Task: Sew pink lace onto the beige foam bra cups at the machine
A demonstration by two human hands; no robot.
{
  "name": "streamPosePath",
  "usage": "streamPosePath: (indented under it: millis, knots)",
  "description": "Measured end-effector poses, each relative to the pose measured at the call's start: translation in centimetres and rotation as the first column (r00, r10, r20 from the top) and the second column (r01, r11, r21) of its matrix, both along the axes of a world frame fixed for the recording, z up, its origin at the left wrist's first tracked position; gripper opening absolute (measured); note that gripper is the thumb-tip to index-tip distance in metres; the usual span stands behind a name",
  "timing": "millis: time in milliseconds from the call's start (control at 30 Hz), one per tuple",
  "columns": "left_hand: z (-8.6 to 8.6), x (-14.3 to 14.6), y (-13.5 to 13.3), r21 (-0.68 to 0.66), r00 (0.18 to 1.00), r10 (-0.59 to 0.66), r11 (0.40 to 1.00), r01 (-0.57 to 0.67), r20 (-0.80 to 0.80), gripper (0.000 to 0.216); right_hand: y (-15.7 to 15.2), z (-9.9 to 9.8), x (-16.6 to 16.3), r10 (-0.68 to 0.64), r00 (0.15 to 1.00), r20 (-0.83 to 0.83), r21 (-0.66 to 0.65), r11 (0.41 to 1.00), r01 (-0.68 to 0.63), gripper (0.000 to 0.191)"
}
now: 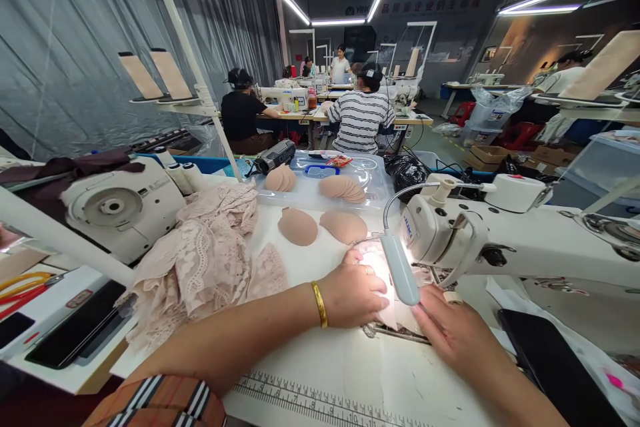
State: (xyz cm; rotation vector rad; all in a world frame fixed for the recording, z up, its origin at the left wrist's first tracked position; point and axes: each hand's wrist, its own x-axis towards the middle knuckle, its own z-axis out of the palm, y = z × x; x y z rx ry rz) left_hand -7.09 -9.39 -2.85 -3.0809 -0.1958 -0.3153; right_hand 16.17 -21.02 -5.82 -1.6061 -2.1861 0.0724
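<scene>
Pale fabric [393,315] lies right of the frame's centre, brightly lit on the white surface [300,347], below the head of the sewing machine [430,220]. Our left hand [353,293] rests over it with fingers bent; we cannot tell whether that grip pinches a fold or only presses down. Our right hand [445,323] sits at the fabric's right side, its fingertips partly behind the lamp [400,270], so we cannot tell how that grip closes either.

To handle this well, we judge that light, even pressure from both sides serves best, since such thin cloth probably puckers if tugged. We should smooth the layers flat, guide rather than pull, and mind our fingertips near the needle, which we cannot make out. The lace heap [205,247] at centre left and the beige cups [298,227] above the left hand are best left clear of our forearm.
</scene>
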Motion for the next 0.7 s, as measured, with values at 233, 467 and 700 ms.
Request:
streamPosePath:
  millis: [233,467,700]
  knots:
    - [-0.2,-0.2,-1.9,0.082,0.99,-0.109,0.991,0.102,0.091,0.021,-0.7,1.9,-1.1,0.166,0.986,0.011,-0.084,0.983,-0.165,0.024]
    - [-0.8,0.6,-1.8,0.108,0.985,-0.054,0.994,0.036,0.166,0.02,-0.3,1.3,-1.1,0.099,0.994,-0.037,-0.062,0.993,-0.101,0.023]
    - [-0.4,1.3,-0.6,0.062,0.992,0.036,0.997,-0.043,0.118,0.022,0.4,0.1,-0.9,-0.027,1.0,0.003,-0.119,0.993,0.027,0.023]
